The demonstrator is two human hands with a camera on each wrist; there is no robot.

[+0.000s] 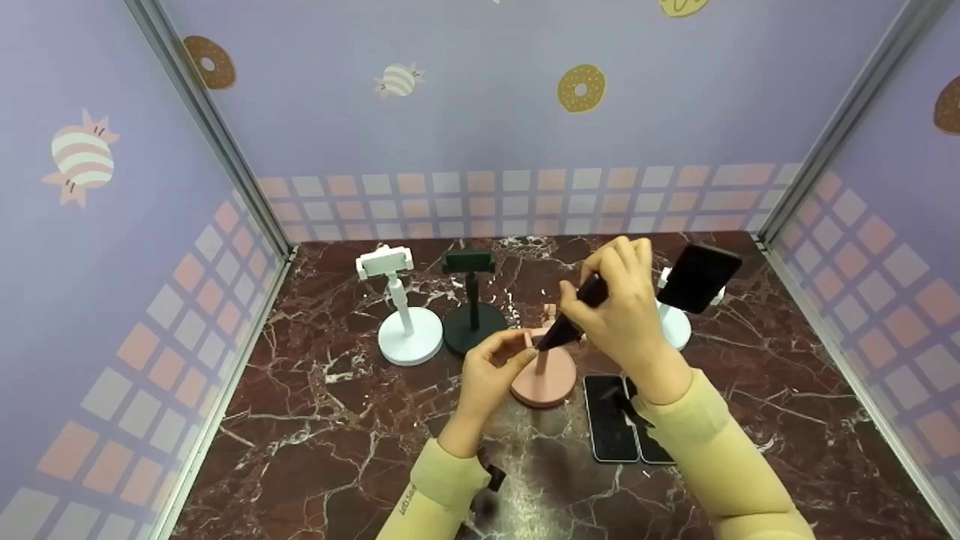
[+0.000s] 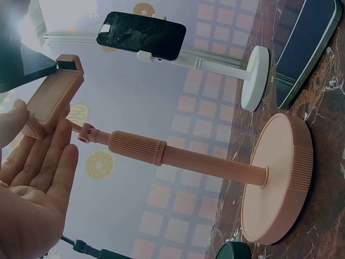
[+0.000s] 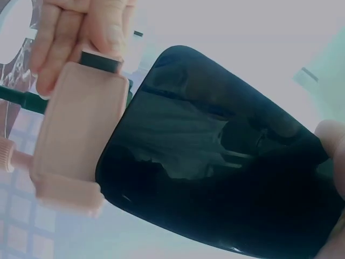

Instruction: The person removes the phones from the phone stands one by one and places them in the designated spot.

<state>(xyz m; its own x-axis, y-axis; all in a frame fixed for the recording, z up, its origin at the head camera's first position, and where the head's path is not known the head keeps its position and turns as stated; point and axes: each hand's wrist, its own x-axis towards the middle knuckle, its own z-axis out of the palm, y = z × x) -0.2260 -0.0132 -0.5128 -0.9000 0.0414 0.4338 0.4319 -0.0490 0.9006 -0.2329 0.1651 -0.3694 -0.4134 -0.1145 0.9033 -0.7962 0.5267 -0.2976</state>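
My left hand point(image 1: 484, 379) pinches one end of the clamp point(image 2: 54, 97) on a pink phone stand point(image 1: 545, 381), thumb on one side and fingers on the other. The stand is upright on its round base, with a ribbed collar point(image 2: 136, 148) on its post. My right hand point(image 1: 628, 319) grips a black smartphone point(image 3: 215, 162) by one end. In the right wrist view, the phone's far end is right beside the clamp's flat face, tilted to it and not lying along it. Whether they touch, I cannot tell.
Left of the pink stand are a white stand point(image 1: 410, 335) and a black stand point(image 1: 472, 324) with bare clamps. At right, another white stand point(image 1: 675, 328) bears a phone point(image 1: 700, 279). Two phones point(image 1: 611, 420) lie on the marble table near my right forearm. Patterned walls enclose the table.
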